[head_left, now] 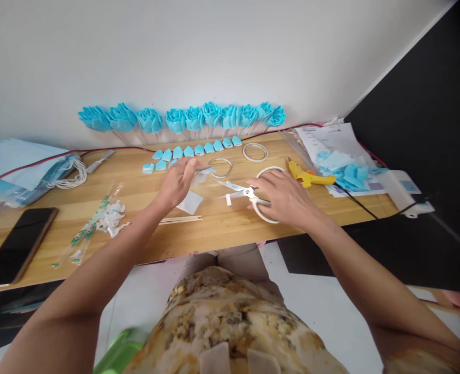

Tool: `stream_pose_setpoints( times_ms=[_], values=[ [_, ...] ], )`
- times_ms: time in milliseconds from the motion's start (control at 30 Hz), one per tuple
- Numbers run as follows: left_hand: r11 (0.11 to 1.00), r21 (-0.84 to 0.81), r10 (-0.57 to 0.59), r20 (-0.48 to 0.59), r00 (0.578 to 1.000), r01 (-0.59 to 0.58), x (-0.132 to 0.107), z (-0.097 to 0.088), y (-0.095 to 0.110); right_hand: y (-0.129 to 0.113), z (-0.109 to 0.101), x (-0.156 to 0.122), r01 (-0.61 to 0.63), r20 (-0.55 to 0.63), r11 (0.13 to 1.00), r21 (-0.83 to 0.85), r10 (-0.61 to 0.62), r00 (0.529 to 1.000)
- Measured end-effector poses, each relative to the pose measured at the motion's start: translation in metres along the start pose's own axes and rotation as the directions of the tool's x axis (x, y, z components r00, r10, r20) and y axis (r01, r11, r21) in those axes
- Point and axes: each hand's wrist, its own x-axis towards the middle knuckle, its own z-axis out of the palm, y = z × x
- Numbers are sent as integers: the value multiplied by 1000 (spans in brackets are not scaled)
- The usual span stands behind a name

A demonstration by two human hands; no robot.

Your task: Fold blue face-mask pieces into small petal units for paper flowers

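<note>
My right hand [285, 196] rests on the wooden table [144, 236] with its fingers wrapped round the white handles of a pair of scissors [249, 197], blades pointing left. My left hand [178, 182] hovers over the table with its fingers pinched on a small pale blue piece of folded paper [203, 173]. A pale square of paper [190, 202] lies just below that hand, and thin wooden sticks [180, 220] lie beside it.
Several blue paper roses [183, 118] lean on the wall, with a row of folded blue pieces [193, 151] before them. Metal rings [255, 152], a yellow glue gun [308, 177], blue scraps [345, 174], a phone [17, 243], and wrappers [93, 221] lie around.
</note>
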Motion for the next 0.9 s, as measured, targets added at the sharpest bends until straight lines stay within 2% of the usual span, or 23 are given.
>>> stream_pose_setpoints(
  times_ms=[67, 133, 233, 300, 367, 433, 500, 600, 667, 767, 900],
  values=[
    [999, 11, 38, -54, 998, -38, 1, 1, -5, 1, 0, 0, -20, -29, 999, 25, 21, 999],
    [998, 12, 65, -24, 998, -65, 1, 3, -14, 2, 0, -1, -37, -47, 999, 37, 39, 998],
    [996, 33, 72, 160, 984, -79, -2, 6, -26, 1, 1, -2, -40, -36, 999, 34, 41, 999],
    [991, 94, 66, 312, 948, -100, -6, 7, -31, -2, 1, -1, -37, -13, 999, 28, 37, 999],
    [975, 186, 50, 360, 932, -124, -8, 6, -33, -6, 1, 0, -32, 4, 999, 20, 32, 999],
    [957, 262, 45, 285, 958, -123, -9, 5, -33, -10, 1, 3, -24, 17, 1000, 13, 24, 1000],
    [964, 249, 54, 159, 986, -93, -9, 2, -31, -14, 1, 6, -13, 39, 1000, 6, 13, 999],
    [995, 69, 71, -12, 997, -70, -11, -3, -19, -19, -1, 10, 2, 74, 1000, -1, -2, 997],
    [994, -27, 107, -76, 991, -110, -15, -7, -5, -22, -2, 12, 15, 82, 1000, -6, -15, 997],
    [974, -15, 227, -37, 973, -228, -21, -10, 16, -27, -5, 16, 51, 85, 998, -32, -48, 995],
    [973, 60, 217, 74, 973, -221, -26, -6, 30, -33, -9, 22, 107, 108, 990, -95, -97, 989]
  ],
)
